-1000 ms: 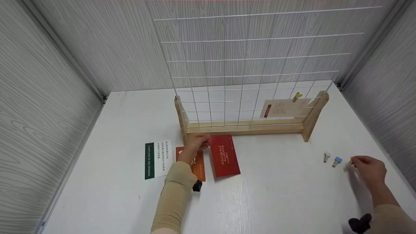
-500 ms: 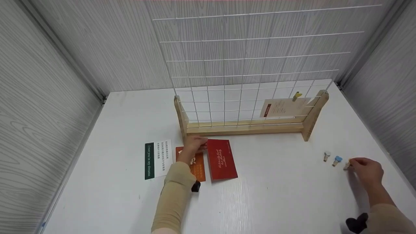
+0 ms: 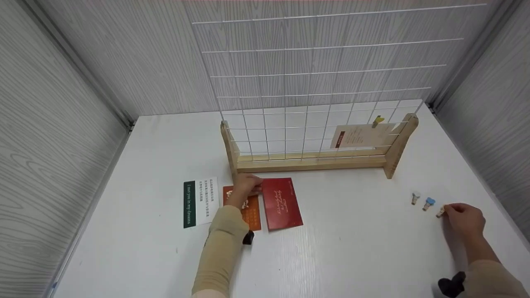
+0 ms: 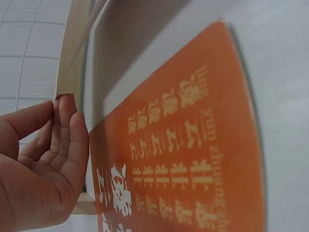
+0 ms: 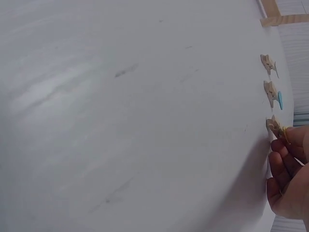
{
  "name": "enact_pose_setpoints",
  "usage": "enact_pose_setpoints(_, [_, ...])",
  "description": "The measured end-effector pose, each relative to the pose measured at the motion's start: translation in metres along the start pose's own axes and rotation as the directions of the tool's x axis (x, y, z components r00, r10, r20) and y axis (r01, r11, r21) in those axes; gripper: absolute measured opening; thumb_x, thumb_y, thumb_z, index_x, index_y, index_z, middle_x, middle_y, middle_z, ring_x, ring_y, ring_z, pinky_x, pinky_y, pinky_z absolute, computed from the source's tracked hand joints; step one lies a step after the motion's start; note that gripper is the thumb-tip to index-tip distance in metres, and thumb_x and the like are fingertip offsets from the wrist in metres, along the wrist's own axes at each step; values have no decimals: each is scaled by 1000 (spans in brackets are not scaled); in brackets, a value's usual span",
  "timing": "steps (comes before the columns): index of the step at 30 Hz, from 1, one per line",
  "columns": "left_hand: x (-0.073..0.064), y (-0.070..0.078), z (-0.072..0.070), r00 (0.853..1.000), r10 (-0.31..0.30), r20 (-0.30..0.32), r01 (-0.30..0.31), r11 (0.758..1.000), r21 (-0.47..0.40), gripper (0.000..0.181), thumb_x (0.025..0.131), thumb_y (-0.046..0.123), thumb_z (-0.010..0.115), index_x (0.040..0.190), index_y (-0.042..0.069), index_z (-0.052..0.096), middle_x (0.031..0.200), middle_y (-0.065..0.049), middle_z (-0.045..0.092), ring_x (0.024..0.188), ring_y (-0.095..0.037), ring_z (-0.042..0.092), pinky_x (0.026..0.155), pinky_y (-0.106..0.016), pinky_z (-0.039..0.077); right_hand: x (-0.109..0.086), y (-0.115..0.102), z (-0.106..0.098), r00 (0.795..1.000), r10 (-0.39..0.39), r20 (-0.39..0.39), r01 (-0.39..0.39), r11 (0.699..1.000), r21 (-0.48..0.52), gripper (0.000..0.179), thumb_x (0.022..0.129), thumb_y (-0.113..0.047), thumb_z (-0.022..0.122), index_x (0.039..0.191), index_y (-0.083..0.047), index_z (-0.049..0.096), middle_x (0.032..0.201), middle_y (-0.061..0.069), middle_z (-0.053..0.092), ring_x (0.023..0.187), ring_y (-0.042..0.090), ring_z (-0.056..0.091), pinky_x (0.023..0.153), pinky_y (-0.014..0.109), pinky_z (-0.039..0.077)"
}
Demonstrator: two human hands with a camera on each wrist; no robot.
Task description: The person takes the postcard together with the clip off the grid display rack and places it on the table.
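My left hand point(image 3: 247, 185) pinches the upper left corner of a red card point(image 3: 283, 205) with white script, low over the table in front of the rack. In the left wrist view, thumb and fingers meet at a sliver of that card. Under my left forearm lies an orange card point(image 4: 169, 145) with pale characters, partly covered in the head view. Far right, my right hand point(image 3: 466, 219) pinches a small wooden clothespin point(image 5: 275, 124) by its yellow end. Beside it stand a blue-topped clothespin point(image 3: 429, 203) and a white-topped one point(image 3: 415, 198).
A white wire grid point(image 3: 285, 97) rises from a wooden stand point(image 3: 310, 164) at the back. A yellow-topped clothespin point(image 3: 377, 121) fastens a cream card point(image 3: 360, 135) to its lower right. A green and white card point(image 3: 201, 203) lies on the left. Grey wood-grain walls enclose the white table point(image 3: 136, 252).
My left hand has shifted slightly left and toward me, taking the red card along. My right hand has drifted a little left with the clothespin, closer to the other two.
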State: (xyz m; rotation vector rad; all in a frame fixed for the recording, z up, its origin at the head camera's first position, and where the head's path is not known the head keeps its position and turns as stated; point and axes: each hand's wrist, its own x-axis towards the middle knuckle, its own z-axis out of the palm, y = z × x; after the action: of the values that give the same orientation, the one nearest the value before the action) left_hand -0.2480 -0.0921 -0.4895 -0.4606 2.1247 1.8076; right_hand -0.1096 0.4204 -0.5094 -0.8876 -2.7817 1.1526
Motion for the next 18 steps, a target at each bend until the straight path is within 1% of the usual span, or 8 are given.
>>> enact_pose_setpoints(4, [-1, 0, 0, 1000, -10, -18, 10, 1000, 8, 11, 79, 3, 59, 86, -5, 60, 69, -10, 59, 59, -16, 57, 59, -30, 50, -1, 0, 1, 1000, -1, -2, 1, 1000, 6, 44, 88, -28, 44, 111, 10, 50, 103, 23, 51, 86, 25, 47, 55, 21, 41])
enact_pose_setpoints(7, [0, -1, 0, 1000, -12, -26, 12, 1000, 7, 10, 78, 2, 59, 85, -4, 59, 71, -12, 60, 60, -17, 57, 59, -30, 50, 0, 1, 1, 1000, 5, -7, -5, 1000, -5, 45, 88, -29, 44, 110, 10, 50, 102, 23, 51, 84, 26, 47, 55, 23, 41])
enact_pose_setpoints(13, [1, -1, -1, 1000, -14, -27, 14, 1000, -1, 10, 78, 2, 58, 85, -5, 58, 75, -15, 61, 61, -18, 58, 59, -30, 50, 1, 2, 5, 999, 34, -7, -34, 999, 0, 45, 88, -28, 41, 114, 9, 48, 108, 25, 49, 90, 28, 47, 58, 25, 42])
enact_pose_setpoints(18, [1, -1, -1, 1000, -13, -27, 13, 1000, 14, 10, 78, 3, 58, 85, -4, 59, 74, -13, 61, 61, -18, 59, 58, -29, 50, 0, 3, 6, 999, 45, -13, -45, 999, 11, 45, 89, -27, 41, 114, 9, 47, 109, 25, 49, 90, 29, 47, 57, 23, 42])
